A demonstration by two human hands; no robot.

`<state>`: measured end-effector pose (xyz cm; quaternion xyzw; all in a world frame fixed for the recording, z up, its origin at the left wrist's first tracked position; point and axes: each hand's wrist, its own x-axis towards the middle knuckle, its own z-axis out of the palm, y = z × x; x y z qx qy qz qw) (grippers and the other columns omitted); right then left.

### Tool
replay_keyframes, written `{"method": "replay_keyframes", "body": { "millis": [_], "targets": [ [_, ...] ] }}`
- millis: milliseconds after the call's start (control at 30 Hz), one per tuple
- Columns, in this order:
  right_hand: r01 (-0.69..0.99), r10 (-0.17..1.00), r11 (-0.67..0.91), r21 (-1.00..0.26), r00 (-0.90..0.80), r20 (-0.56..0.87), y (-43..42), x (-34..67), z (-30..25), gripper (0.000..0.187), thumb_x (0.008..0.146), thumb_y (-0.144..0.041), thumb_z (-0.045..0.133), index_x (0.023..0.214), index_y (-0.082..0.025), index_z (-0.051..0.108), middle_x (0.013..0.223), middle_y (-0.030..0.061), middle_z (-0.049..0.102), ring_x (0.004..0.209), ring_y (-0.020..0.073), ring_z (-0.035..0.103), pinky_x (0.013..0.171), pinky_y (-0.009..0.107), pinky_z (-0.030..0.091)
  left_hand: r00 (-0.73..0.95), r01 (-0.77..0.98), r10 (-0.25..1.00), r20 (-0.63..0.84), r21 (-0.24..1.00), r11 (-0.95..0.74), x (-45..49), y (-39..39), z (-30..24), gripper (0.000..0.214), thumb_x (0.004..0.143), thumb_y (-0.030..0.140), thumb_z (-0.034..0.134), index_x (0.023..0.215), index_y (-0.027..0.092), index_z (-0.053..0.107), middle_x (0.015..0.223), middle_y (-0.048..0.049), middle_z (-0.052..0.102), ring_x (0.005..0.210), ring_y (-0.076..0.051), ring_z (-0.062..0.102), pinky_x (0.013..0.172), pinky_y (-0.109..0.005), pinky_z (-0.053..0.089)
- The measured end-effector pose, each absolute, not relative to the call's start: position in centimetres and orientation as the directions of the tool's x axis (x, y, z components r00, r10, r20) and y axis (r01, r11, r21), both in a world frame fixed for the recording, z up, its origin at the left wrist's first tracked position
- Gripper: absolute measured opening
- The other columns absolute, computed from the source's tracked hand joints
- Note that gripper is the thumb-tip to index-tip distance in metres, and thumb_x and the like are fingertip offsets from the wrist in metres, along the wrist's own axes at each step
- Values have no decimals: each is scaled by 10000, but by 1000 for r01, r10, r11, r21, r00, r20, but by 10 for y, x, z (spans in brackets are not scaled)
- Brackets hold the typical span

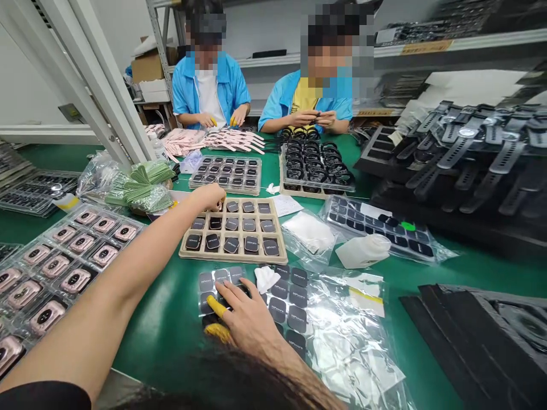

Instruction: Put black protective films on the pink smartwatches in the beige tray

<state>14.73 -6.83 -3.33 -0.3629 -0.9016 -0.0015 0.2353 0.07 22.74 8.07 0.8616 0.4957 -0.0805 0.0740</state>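
Observation:
My left hand [210,197] reaches over to the back left of a beige compartment tray [233,259]. Its fingers are bent around a watch case [220,204], mostly hidden by the hand. Dark square watch faces [231,245] with pale lettering fill other compartments. My right hand [252,319] lies with fingers spread on a clear sheet of dark rounded-square films [298,296]; yellow finger covers show on two of its fingers. A crumpled white cloth [267,279] rests beside those fingers. A dark hairy shape [213,378] hides the bottom edge.
At left stand clear trays of pink watches [55,265] and green straps [147,185]. A white bottle [363,250] lies beyond the clear plastic bags [354,341]. Two co-workers in blue handle straps behind a tray of black watches [314,162]. Grey-strapped watches [468,134] are piled right.

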Motion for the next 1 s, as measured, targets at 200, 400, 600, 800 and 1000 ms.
{"method": "replay_keyframes", "body": {
  "millis": [200,400,600,800,1000],
  "targets": [
    [629,656,687,-364,-319,684,-61,165,-2,261,945,-272,645,1200,-307,693,1131,85,771,988,284,708,879,493,545,522,853,835,-173,90,-514,-6,215,86,143,760,126,689,889,136,748,966,-158,765,1056,-310,686,978,-362,477],
    [644,649,516,-565,137,748,-46,198,5,283,953,-211,589,1207,-260,703,920,77,680,832,235,664,741,399,544,367,613,909,200,683,-398,-1,101,62,383,1021,263,450,1392,169,451,1253,-125,668,1094,-194,675,954,-314,522],
    [458,735,657,-599,-212,643,-43,208,9,328,919,-245,636,1240,-283,694,1191,104,673,1049,240,680,834,402,589,585,27,784,-209,971,239,10,-1,20,629,747,514,851,1190,194,539,994,-40,677,718,-137,679,633,-265,543],
    [444,707,693,-568,-262,657,-46,202,8,163,927,-202,626,1003,-276,749,851,44,752,758,196,668,691,364,556,629,-49,673,-389,844,533,4,-4,18,562,562,475,977,891,120,692,769,-10,682,658,-82,608,605,-193,464],
    [208,840,533,-820,-10,543,-69,194,23,99,963,-356,621,890,-303,662,734,18,667,657,191,611,606,343,514,580,-182,712,-394,790,586,6,-7,17,585,607,527,944,960,118,719,782,-27,708,613,-92,638,607,-218,536]
  ]
}}
